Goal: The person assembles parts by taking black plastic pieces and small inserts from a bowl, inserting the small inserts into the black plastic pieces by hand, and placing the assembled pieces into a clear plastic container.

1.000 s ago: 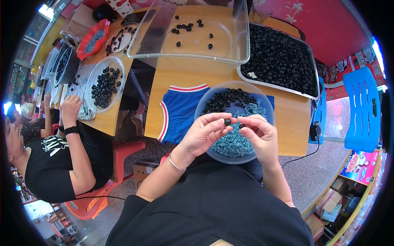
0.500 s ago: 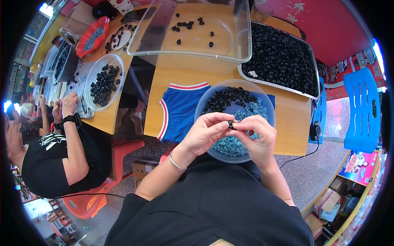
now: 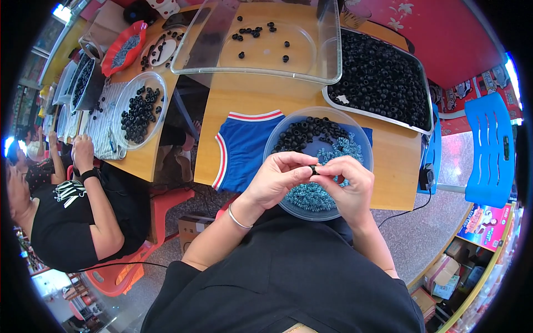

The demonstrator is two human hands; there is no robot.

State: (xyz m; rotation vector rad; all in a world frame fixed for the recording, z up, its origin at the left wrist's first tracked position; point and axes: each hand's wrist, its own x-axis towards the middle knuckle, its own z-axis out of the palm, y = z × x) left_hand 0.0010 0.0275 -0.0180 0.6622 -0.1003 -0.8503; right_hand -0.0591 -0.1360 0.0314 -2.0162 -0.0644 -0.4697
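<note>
Pinched, frame centre, by fingers of left hand [image 3: 276, 181] and right hand [image 3: 353, 181]: one black bead [image 3: 313, 170], apparently mid-work. Apparently remaining, in round clear tub [image 3: 317, 147]: loose black beads [image 3: 302, 133], teal curled pieces [image 3: 315, 198]. Finished count: indiscernible.

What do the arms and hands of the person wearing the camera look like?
Both hands are bare, with no gloves. The left hand has a plain, thin silver bangle around its wrist. The right hand shows nothing on its wrist. The short sleeves are black and leave the forearms uncovered.
</note>
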